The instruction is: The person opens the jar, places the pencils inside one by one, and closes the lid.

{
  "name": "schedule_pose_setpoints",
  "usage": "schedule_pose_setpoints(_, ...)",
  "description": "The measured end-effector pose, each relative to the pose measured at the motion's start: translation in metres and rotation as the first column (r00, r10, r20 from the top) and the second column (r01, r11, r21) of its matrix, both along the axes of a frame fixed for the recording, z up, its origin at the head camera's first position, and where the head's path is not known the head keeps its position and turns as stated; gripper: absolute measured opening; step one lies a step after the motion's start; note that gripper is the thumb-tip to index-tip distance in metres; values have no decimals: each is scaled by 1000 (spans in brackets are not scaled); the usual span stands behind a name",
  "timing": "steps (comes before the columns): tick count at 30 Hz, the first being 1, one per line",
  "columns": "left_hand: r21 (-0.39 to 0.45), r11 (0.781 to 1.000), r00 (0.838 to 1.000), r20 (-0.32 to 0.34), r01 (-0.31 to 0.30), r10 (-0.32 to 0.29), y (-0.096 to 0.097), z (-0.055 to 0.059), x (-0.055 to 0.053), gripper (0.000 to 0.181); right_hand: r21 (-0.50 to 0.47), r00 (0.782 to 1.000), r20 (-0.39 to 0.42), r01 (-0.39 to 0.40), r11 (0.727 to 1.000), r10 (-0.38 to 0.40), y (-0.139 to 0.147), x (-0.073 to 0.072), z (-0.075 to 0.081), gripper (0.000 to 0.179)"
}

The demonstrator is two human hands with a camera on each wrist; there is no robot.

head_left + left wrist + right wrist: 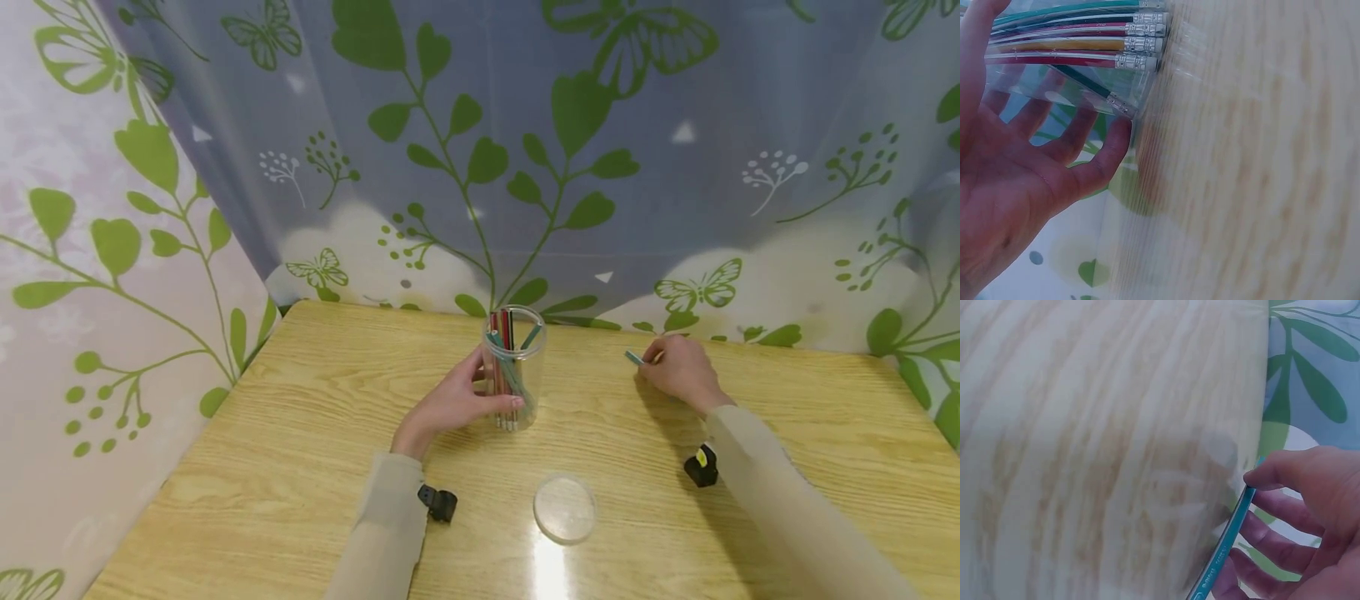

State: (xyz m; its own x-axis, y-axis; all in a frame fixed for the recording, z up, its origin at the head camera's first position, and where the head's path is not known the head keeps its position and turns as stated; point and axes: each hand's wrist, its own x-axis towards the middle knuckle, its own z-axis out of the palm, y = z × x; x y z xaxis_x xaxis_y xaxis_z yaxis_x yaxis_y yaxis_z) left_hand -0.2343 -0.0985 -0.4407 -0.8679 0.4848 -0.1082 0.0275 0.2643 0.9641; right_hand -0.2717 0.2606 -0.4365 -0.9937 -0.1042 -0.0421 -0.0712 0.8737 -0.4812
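Observation:
A clear plastic jar (534, 383) stands upright near the back of the table, with several pencils (504, 367) in teal, red, black and yellow inside. My left hand (450, 400) grips the jar from its left side, the thumb across the front. In the left wrist view the pencils' eraser ends (1142, 45) show through the jar's wall at its base. To the right of the jar, my right hand (681, 368) pinches a teal pencil (1225, 540) between thumb and fingers, above the table. Part of that pencil is hidden by the hand in the head view.
A round clear lid (565, 510) lies on the wooden table (300, 483) in front of the jar. Behind the table's back edge hangs a curtain (645, 208) with leaves and butterflies. Each wrist wears a black camera, the left one (438, 503) near the lid.

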Motion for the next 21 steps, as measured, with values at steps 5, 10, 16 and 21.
schedule_pose_setpoints(5, -1, 1000, 1000, -8, 3, -3, 0, 1, 0, 90, -56, 1000, 16, 23, 998, -22, 3, 5, 8, 24)
schedule_pose_setpoints(10, -1, 1000, 1000, -18, 3, -3, 0, 0, 0, 90, -53, 1000, 12, 21, 998, -20, 7, 12, 20, 24)
schedule_pose_setpoints(16, 0, 1000, 1000, -25, -1, 1, 0, -1, 0, 89, -43, 1000, -14, -8, 999, 8, 11, 19, 33, 28)
schedule_pose_setpoints(21, -1, 1000, 1000, -27, 3, -3, 0, 0, 0, 88, -43, 999, -50, -13, 999, 11, 13, 23, 41, 29)
